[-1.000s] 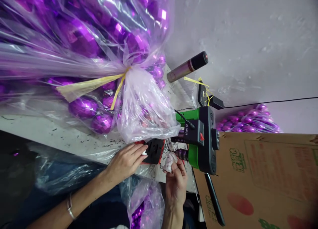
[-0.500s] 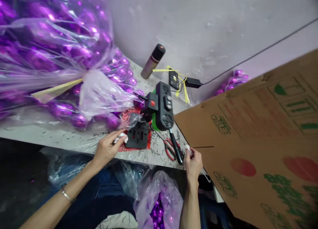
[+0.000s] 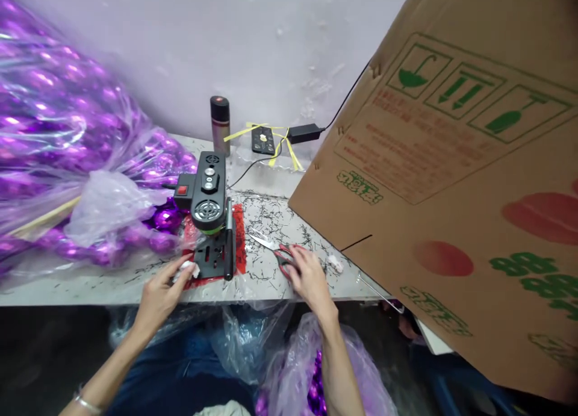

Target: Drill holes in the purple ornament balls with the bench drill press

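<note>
My left hand (image 3: pixel 160 295) is at the table's front left, its thumb and fingers pinching a small white crumpled wad (image 3: pixel 192 268). Just beyond those fingertips is the slotted black base plate (image 3: pixel 208 260) of a small black machine (image 3: pixel 209 184) with a lever, standing on red material (image 3: pixel 241 235). To the right, my right hand (image 3: pixel 311 280) has its fingers closed around the red and black handles of scissors (image 3: pixel 271 244). The blades lie toward the machine, pointing away to the left. Another white wad (image 3: pixel 335 263) lies on the table right of that hand.
A large cardboard box (image 3: pixel 406 223) leans in from the right. Clear bags of shiny purple balls (image 3: pixel 85 133) fill the left. Behind stand a bottle (image 3: pixel 220 124) and a black adapter (image 3: pixel 304 133). Black scraps litter the table (image 3: pixel 262 205); an open bag (image 3: pixel 289 368) hangs below.
My right hand has let go of its white wad and moved left onto the scissors. The machine's lever has swung round. My left hand still pinches its wad; the camera view has turned.
</note>
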